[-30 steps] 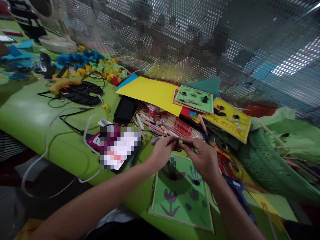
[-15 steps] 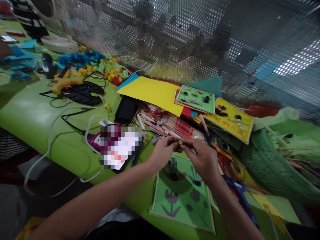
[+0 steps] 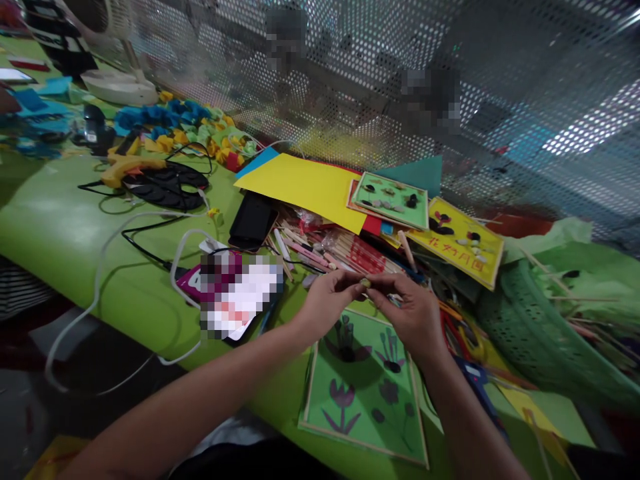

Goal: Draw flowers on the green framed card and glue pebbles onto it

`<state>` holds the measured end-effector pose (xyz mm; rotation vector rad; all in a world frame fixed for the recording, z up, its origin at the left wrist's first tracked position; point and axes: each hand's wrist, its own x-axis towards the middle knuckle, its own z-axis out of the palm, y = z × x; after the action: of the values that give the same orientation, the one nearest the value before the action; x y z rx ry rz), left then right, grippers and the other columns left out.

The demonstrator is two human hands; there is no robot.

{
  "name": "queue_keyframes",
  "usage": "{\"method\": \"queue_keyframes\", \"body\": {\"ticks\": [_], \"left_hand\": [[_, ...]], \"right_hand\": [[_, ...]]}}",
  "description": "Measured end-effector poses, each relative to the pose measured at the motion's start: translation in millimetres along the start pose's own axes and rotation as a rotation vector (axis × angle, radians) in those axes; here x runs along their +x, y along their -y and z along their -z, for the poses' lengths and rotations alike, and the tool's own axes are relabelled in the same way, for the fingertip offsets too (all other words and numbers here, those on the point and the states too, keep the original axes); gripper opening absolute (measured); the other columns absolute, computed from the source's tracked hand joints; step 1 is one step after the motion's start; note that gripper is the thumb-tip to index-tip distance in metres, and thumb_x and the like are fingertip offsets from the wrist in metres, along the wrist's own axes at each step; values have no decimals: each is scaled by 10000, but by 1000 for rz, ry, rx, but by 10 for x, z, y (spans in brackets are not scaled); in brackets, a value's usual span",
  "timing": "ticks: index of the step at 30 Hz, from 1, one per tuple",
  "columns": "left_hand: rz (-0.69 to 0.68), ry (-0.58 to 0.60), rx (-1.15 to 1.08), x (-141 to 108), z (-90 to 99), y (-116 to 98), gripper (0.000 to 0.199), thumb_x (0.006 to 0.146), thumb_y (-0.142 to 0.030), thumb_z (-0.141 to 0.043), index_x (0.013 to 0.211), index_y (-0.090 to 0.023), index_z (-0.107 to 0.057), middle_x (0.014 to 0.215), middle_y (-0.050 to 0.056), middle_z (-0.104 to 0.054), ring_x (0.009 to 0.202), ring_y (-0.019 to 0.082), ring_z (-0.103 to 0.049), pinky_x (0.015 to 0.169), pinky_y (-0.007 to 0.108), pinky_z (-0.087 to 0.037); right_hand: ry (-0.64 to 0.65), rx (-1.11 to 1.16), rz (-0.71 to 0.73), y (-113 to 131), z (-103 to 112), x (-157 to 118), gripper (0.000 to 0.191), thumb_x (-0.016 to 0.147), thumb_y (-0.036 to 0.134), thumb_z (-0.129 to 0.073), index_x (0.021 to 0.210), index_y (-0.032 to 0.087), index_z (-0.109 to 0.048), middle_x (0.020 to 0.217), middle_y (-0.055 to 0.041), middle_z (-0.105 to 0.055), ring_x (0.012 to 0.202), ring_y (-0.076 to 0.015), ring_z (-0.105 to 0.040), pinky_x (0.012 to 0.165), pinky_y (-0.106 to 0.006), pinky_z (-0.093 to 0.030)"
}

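Above a green picture board (image 3: 367, 400) with a thin wooden frame, my two hands meet over a small yellowish piece (image 3: 365, 283), pebble-like, its exact kind too small to tell. My left hand (image 3: 330, 300) pinches it from the left between thumb and finger. From the other side the thumb and fingertips of my right hand (image 3: 407, 307) close on the same piece. Purple flower shapes are drawn on the board below, and dark pieces lie on its upper flowers.
Left of my hands lie a phone (image 3: 245, 303) and a purple power strip (image 3: 193, 283). Wooden sticks (image 3: 345, 250), yellow card (image 3: 305, 187) and finished boards (image 3: 393, 200) are piled behind. A green basket (image 3: 525, 320) and blue glue gun (image 3: 480, 393) stand right. A yellow glue gun (image 3: 123, 170) lies far left.
The yellowish piece has turned slightly between my fingers, and more of it shows. My right hand has shifted a little to the right.
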<state>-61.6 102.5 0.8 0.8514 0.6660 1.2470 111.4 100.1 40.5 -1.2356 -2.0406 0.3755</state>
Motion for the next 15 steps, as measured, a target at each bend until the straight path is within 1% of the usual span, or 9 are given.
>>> {"method": "queue_keyframes", "body": {"ticks": [3, 7, 10, 15], "left_hand": [[-4, -3, 31, 1, 1, 13, 383, 715, -452, -863, 893, -130, -754, 848, 68, -743, 782, 173, -661, 790, 315, -551], [-34, -35, 145, -21, -16, 6, 197, 789, -329, -762, 831, -137, -745, 789, 58, -727, 717, 161, -648, 710, 280, -537], [-42, -50, 174, -39, -30, -21, 124, 801, -265, -719, 771, -145, -731, 715, 36, -697, 659, 148, -628, 653, 253, -510], [-48, -60, 168, -44, -42, -57, 143, 804, -280, -708, 745, -150, -723, 678, 23, -672, 636, 140, -609, 631, 240, -508]], "right_hand": [[44, -15, 60, 1, 14, -9, 226, 936, 254, -681, 1152, 243, -747, 1025, -56, -790, 871, -217, -753, 805, -359, -599], [51, -90, 134, 8, 10, -16, 198, 945, 232, -665, 1121, 245, -753, 997, -57, -793, 867, -219, -753, 781, -345, -590], [50, -122, 141, 19, -1, -22, 187, 945, 235, -660, 1109, 237, -752, 959, -58, -795, 849, -223, -756, 767, -344, -588], [38, -114, 111, 35, -9, -23, 163, 931, 248, -673, 1072, 231, -755, 934, -53, -795, 806, -216, -752, 743, -333, -586]]}}
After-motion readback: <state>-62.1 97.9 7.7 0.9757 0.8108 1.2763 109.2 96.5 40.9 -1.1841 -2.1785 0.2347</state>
